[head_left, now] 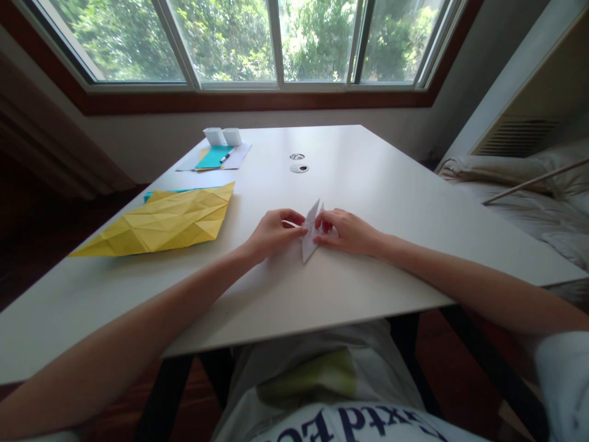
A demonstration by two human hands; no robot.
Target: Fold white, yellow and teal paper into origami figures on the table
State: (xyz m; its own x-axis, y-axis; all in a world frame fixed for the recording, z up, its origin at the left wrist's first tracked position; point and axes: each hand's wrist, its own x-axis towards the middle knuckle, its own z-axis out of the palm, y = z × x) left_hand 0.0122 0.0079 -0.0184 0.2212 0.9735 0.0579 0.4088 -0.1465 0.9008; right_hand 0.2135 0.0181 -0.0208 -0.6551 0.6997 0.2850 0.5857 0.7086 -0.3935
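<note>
Nearest the camera: a light shirt with dark blue lettering (350,423), seen from above at the bottom edge, with both bare forearms reaching forward from it. White bench (414,209) fills the middle of the view, its far edge under a wide window (276,43) with green trees outside. To the right of the bench, a bed with pale bedding (515,178). Large yellow creased paper sheet (161,224) lies flat on the left part of the bench, well apart from the hands; a teal edge shows at its far corner. Further back on the left, a white sheet carrying a teal paper (214,157) with a pen across it, and two small white folded boxes (223,135) just behind. Two small round discs (299,167) sit near the bench's centre line, beyond the hands. Folded white paper piece (311,236) sits in the middle of the bench, pointed at both ends, one flap standing up from the surface. Left hand (273,234) pinches the left edge of the piece, fingers curled narrow, thumb and forefinger closed on the paper. Right hand (350,232) grips the right side of the same piece, fingertips pressed to it beside the raised flap. Both hands rest on the bench, almost touching across the fold.
</note>
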